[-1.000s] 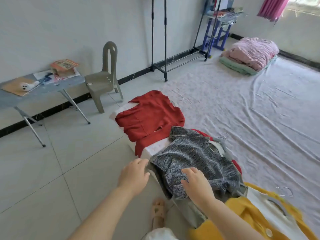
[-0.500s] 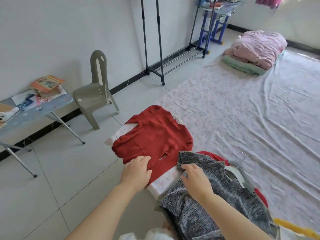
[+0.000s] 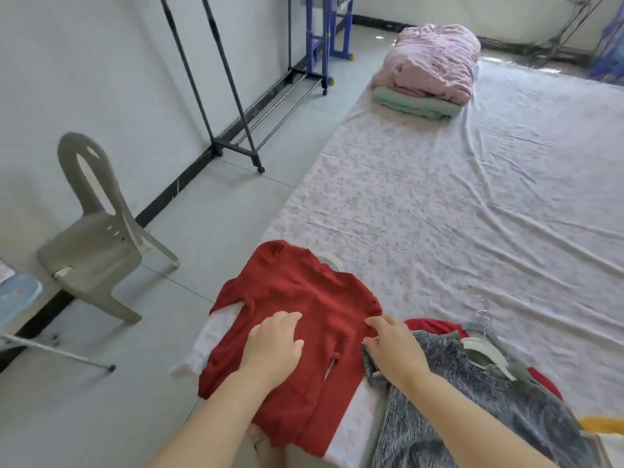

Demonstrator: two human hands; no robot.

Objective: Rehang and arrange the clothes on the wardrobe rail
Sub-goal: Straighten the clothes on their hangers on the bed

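A red knit top (image 3: 297, 298) lies flat on the near corner of the mattress, still on a white hanger (image 3: 332, 258) whose hook pokes out at its collar. My left hand (image 3: 273, 346) rests on its middle with fingers spread. My right hand (image 3: 393, 346) touches its right edge, next to a grey marled garment (image 3: 472, 410) on the clothes pile with more hangers (image 3: 483, 336). The black wardrobe rail frame (image 3: 233, 106) stands by the wall ahead, and its top bar is out of view.
A grey plastic chair (image 3: 98, 238) stands at left on the tiled floor. A folding table (image 3: 20, 298) juts in at the left edge. Folded pink and green bedding (image 3: 432, 69) sits at the mattress's far end. A blue stand (image 3: 324, 32) is behind the rail.
The view swung forward and left. Both hands moved from the grey garment onto the red top, left hand first, then the right reached its edge.
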